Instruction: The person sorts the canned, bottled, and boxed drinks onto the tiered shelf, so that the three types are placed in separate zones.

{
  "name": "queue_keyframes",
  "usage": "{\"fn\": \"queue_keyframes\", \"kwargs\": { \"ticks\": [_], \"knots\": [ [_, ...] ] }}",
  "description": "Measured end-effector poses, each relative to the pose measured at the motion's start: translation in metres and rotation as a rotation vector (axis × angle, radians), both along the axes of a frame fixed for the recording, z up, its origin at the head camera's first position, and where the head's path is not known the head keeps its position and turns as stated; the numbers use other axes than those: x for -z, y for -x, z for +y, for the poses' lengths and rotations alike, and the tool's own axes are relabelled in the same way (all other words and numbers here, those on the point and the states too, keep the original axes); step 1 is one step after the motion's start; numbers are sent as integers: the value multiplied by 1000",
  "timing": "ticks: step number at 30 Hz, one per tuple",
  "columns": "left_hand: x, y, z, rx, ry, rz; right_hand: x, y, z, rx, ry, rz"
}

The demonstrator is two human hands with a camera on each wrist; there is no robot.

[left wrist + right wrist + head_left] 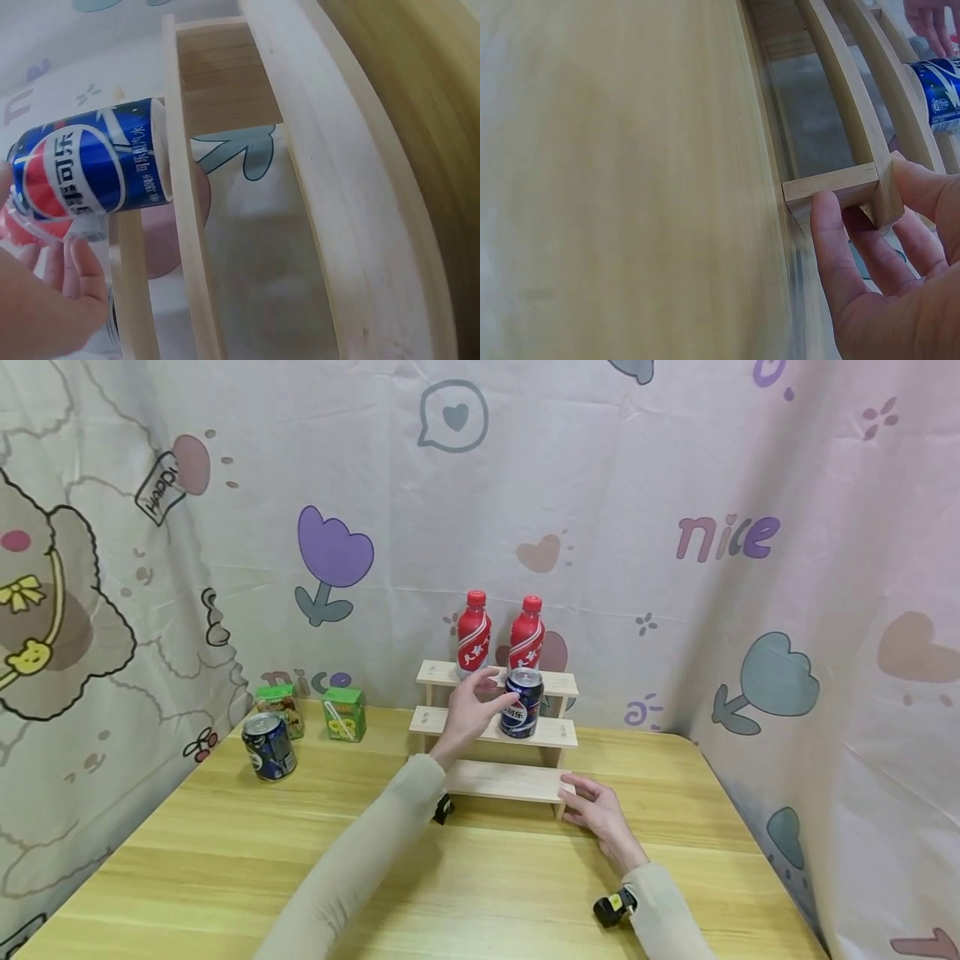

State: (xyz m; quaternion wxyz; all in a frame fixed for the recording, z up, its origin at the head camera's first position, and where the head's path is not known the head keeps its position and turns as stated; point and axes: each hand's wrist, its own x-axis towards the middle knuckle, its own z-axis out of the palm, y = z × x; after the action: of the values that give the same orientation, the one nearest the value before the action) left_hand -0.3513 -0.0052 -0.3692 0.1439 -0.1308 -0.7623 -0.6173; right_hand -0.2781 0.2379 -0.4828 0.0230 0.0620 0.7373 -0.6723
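Observation:
A three-step wooden stand rises on the table. On its middle step a blue cola can stands upright toward the right end. My left hand is at the can's left side, thumb near its upper part. In the left wrist view, that hand's fingers are spread apart from the can, not wrapped round it. Down at the bottom step's right end, my right hand holds the stand's corner. The right wrist view shows its thumb on the step and fingertips against the side support.
Two red-capped bottles, a left one and a right one, stand on the top step. Leftward on the table are another blue can and two green drink cartons. A printed curtain hangs behind the table.

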Motion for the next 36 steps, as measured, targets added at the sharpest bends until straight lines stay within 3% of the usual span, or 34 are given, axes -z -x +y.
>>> {"fn": "queue_keyframes", "kwargs": {
  "ticks": [5,10,14,24,26,30,36],
  "knots": [
    [1,-2,-13,-12,-107,-65,0,0,1,3,8,-4],
    [4,-7,-27,-7,-133,-95,1,1,1,4,4,-11],
    [5,-11,-41,23,-109,-109,1,0,1,7,1,-17],
    [11,-20,-82,96,-75,-244,-3,2,1,0,-9,-14],
    [6,-27,-89,125,-71,-279,-4,3,1,-1,-10,-14],
    [7,-36,-107,171,-42,-316,-4,3,1,6,-5,-17],
    [25,-40,-141,160,16,-311,-2,1,1,-3,-10,-15]
  ]
}}
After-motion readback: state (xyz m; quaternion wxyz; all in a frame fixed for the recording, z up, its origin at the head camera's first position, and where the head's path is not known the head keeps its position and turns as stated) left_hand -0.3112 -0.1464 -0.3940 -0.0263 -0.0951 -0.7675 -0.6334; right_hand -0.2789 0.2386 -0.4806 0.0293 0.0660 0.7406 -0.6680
